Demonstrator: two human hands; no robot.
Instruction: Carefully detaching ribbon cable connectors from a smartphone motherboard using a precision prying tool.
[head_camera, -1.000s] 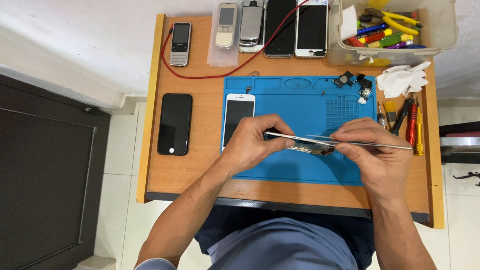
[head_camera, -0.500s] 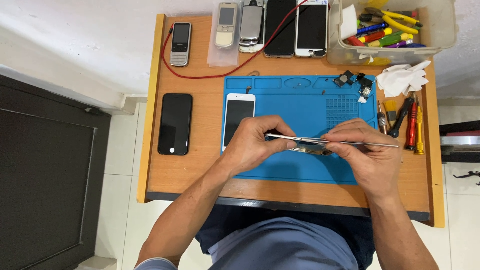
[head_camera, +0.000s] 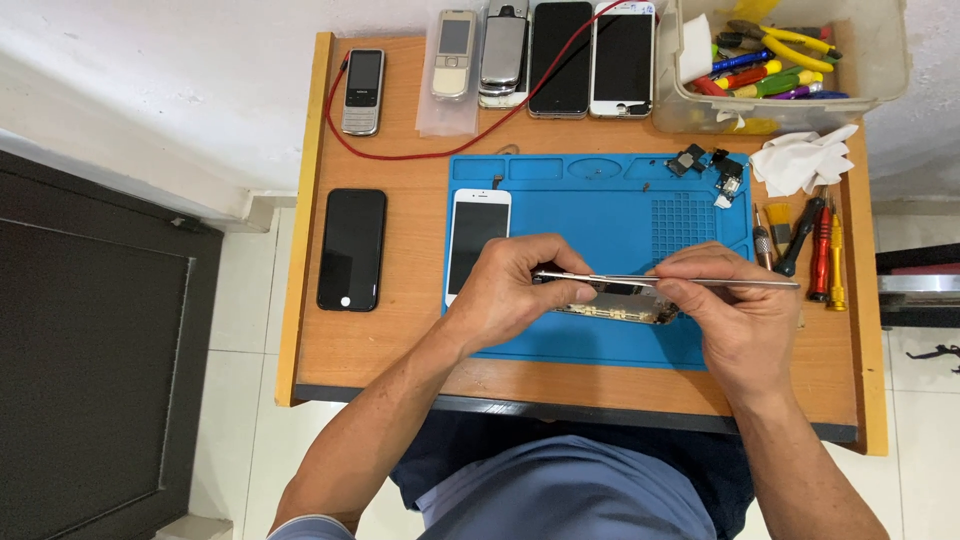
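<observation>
My left hand (head_camera: 515, 290) and my right hand (head_camera: 730, 315) meet over the blue work mat (head_camera: 600, 200) on a small wooden table (head_camera: 400, 330). Between them lies an opened phone body (head_camera: 620, 300) with its inner parts showing, and my left fingers pinch its left end. My right hand grips long metal tweezers (head_camera: 700, 281) that lie level across the phone, their tips at my left fingertips. A white-framed phone screen (head_camera: 477, 243) rests on the mat just left of my left hand.
A black phone (head_camera: 352, 248) lies at the table's left. Several phones (head_camera: 560, 55) line the far edge beside a red cable (head_camera: 420, 152). A clear tub of tools (head_camera: 790, 65), a white cloth (head_camera: 805, 160), screwdrivers (head_camera: 815, 245) and small parts (head_camera: 710, 168) sit on the right.
The tweezers and my right hand have shifted slightly left over the phone body. My left hand has kept its hold in about the same place.
</observation>
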